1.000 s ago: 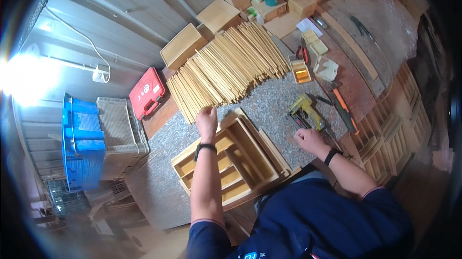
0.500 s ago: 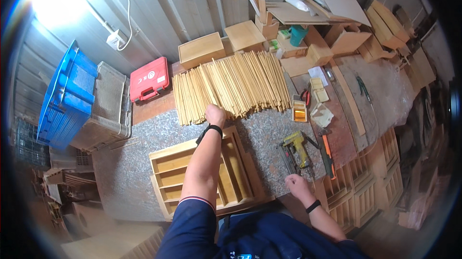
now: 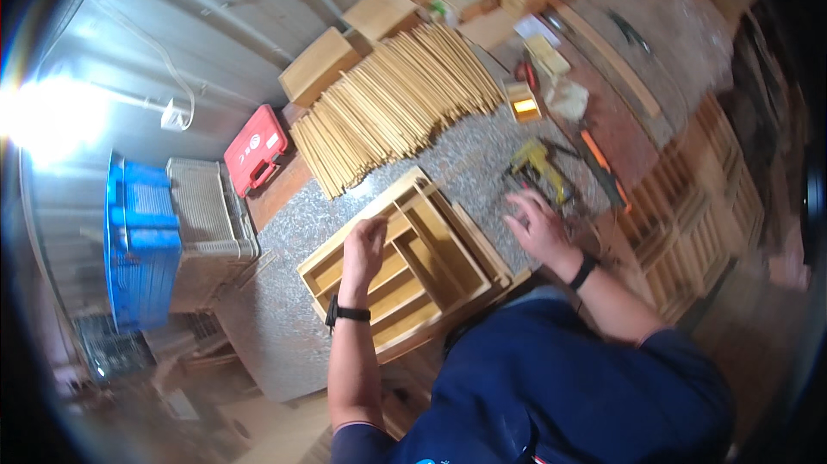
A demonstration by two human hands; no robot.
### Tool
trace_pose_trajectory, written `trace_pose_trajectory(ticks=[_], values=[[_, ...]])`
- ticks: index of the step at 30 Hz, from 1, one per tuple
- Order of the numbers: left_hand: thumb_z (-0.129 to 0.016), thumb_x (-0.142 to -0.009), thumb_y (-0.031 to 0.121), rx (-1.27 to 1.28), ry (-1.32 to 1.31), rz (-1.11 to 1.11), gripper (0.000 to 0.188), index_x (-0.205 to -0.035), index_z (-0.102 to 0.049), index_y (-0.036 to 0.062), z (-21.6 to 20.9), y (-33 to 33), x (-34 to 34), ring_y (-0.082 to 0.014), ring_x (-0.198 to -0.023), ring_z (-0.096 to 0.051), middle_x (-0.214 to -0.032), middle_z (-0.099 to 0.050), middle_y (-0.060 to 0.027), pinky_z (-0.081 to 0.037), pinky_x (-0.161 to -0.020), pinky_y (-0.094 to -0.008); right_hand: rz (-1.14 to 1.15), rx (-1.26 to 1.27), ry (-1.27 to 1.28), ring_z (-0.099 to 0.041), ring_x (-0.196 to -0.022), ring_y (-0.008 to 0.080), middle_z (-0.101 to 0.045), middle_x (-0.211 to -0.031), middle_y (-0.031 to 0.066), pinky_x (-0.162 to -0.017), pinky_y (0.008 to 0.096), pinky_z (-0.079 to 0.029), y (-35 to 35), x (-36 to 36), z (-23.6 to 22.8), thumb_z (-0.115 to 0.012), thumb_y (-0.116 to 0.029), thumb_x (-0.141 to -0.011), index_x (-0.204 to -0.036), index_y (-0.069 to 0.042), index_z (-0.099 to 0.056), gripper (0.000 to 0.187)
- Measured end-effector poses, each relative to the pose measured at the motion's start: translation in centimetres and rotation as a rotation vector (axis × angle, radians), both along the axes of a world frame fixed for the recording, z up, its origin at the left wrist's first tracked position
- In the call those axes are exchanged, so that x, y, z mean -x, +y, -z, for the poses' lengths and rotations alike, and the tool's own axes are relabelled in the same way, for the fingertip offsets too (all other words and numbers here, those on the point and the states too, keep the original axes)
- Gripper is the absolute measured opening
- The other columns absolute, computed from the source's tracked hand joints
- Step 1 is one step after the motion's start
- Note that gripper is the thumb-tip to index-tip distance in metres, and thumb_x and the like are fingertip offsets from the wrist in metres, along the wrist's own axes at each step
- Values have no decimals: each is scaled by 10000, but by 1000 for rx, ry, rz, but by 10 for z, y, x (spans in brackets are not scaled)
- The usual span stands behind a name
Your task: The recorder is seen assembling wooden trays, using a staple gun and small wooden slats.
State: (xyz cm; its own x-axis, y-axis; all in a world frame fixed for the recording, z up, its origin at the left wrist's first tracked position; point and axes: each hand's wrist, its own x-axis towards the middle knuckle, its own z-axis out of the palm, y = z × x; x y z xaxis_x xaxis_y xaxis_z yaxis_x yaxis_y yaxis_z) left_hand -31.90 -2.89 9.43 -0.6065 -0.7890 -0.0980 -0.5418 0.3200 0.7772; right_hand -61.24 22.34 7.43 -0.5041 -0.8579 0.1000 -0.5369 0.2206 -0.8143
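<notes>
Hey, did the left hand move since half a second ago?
Yes. Judged against the wooden sticks, the left hand has pulled back from their near ends and is now over the divided wooden tray.

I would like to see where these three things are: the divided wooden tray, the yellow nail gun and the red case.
Divided wooden tray (image 3: 435,274): head view, bare floor of a compartment.
Yellow nail gun (image 3: 540,160): head view, its body.
Red case (image 3: 257,147): head view, its broad face.
</notes>
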Motion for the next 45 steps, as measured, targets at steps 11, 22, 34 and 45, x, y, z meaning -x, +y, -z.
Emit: trace_pose_trajectory(ticks=[11,22,34,45], values=[[-697,-1002,107,-112,-148,307,163,-1098,-756,-11,-29,1,55,-146,-846,-682,-927,-736,-85,-552,-774,-309,-527,-284,-264,-732,-972,378,-760,-993,195,-866,450,-562,9,-25,34,-721,-258,-967,-1086,-15,-746,272],[-743,-857,79,-165,5,53,543,-1354,-571,-56,37,-33,154,-233,-886,-742,-984,-768,-182,-584,-789,-340,-231,-401,-378,-730,-1019,405,-760,-1076,222,-871,483,-568,-18,-52,74,-708,-291,-978,-1170,-48,-758,314],[-829,-845,275,311,-438,146,422,-1187,-716,55,66,-17,136,-403,-1224,-585,-1274,-652,-186,-496,-1044,-526,-196,-451,-400,-744,-974,400,-768,-1010,217,-864,467,-580,-4,-65,74,-739,-265,-941,-1108,-49,-764,274],[-732,-889,194,590,-617,225,310,-1173,-732,70,59,7,122,-373,-1235,-555,-1286,-609,-179,-445,-1037,-524,-354,-380,-134,-679,-997,458,-653,-1029,221,-881,537,-550,15,-93,64,-675,-236,-983,-982,12,-665,249]])
